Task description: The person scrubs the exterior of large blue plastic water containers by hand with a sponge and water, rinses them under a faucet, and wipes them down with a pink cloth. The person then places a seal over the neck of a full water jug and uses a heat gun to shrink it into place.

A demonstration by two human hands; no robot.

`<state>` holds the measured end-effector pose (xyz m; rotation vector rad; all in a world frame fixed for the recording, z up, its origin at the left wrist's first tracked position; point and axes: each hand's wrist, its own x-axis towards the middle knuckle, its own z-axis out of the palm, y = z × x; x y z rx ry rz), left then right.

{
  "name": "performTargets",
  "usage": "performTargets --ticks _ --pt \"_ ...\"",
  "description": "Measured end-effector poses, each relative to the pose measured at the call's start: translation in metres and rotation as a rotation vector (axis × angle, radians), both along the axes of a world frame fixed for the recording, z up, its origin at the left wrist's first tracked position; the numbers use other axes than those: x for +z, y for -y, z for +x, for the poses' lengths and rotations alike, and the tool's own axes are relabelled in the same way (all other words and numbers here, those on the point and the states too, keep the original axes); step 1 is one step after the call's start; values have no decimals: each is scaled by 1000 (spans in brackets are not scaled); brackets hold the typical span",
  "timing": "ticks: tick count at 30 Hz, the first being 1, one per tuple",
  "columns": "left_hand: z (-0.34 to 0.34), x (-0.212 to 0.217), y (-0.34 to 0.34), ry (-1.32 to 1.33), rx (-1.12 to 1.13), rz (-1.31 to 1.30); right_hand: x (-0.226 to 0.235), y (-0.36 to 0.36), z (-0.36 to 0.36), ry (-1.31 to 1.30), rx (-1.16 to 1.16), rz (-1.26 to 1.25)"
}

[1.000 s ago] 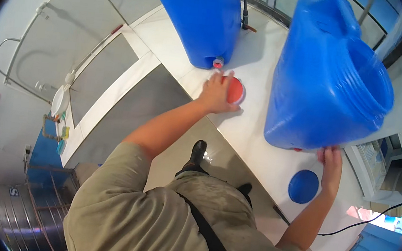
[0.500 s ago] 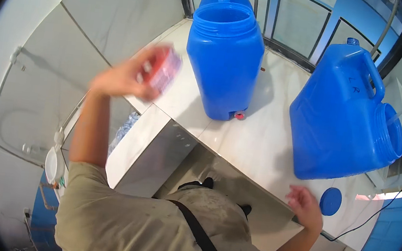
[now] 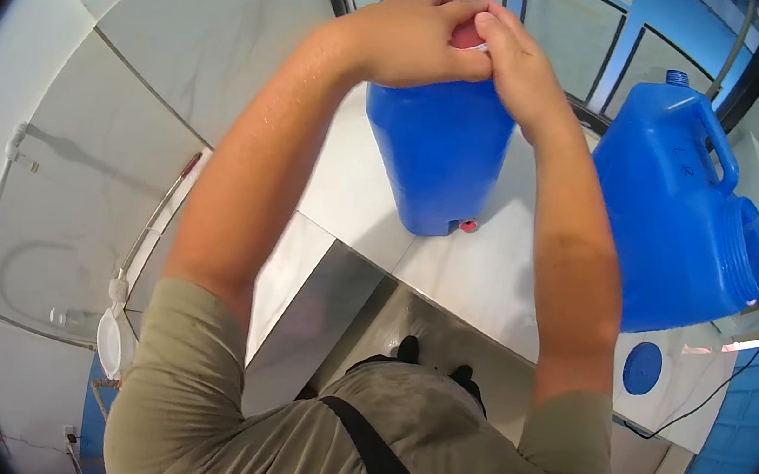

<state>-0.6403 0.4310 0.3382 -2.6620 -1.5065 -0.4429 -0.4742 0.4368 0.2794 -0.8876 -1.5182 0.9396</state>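
A blue plastic jug [image 3: 440, 160] stands upright on the white counter, a small red fitting [image 3: 468, 226] low on its front. My left hand [image 3: 402, 41] lies over the jug's wide mouth, its fingers closed around a red lid [image 3: 467, 35]. From the other side my right hand [image 3: 522, 71] presses its fingers against the same lid. Only a sliver of red shows between the two hands. They hide the jug's rim, so I cannot tell whether the lid sits on the threads.
A second blue jug [image 3: 681, 215] with an uncovered wide mouth stands at the right. In front of it a round blue lid [image 3: 643, 368] lies on the counter [image 3: 372, 222], near a black cable [image 3: 707, 405]. A white strainer-like bowl [image 3: 114, 344] is at the left wall.
My left hand has carried the red lid from the left over to the jug's mouth. My right hand has risen from beside the blue lid to join it there.
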Motion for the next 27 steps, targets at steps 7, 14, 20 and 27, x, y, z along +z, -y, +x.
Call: performTargets --ticks 7,14,20,27 --pt "36 0 14 33 185 -39 -1 -34 30 36 173 -79" --pt "-114 5 -27 113 -199 389 -2 24 32 81 -45 246" --pt "-15 -30 -13 451 -274 171 17 -35 13 -74 252 -298" --pt "-57 -33 -64 494 -488 185 -32 20 3 -28 -96 162"
